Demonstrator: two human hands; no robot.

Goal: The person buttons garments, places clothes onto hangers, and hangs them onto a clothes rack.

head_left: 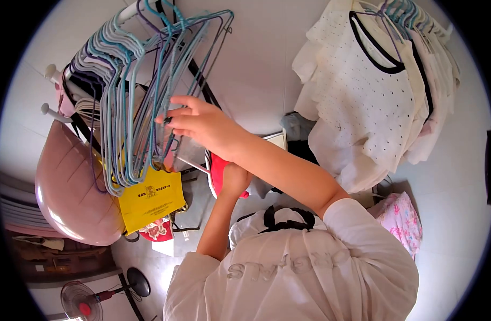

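Observation:
My right hand [198, 124] reaches across to a crowded row of blue, grey and purple wire hangers [129, 115] hanging from a white rail. Its fingers are apart, with the fingertips at the front hangers; whether they touch is hard to make out. A dark ring sits on one finger. Lower down, my left hand [237, 179] is closed on a red cloth piece [219, 172], mostly hidden behind the hand and right forearm. Beside the cloth runs a thin white bar [193, 164], which looks like part of a hanger.
White tops [358, 91] hang on another rail at the right, with pink floral cloth [400, 219] below. On the left are a shiny pink balloon-like object [77, 187] and a yellow bag [152, 200] under the hangers. A fan [82, 302] stands at the lower left.

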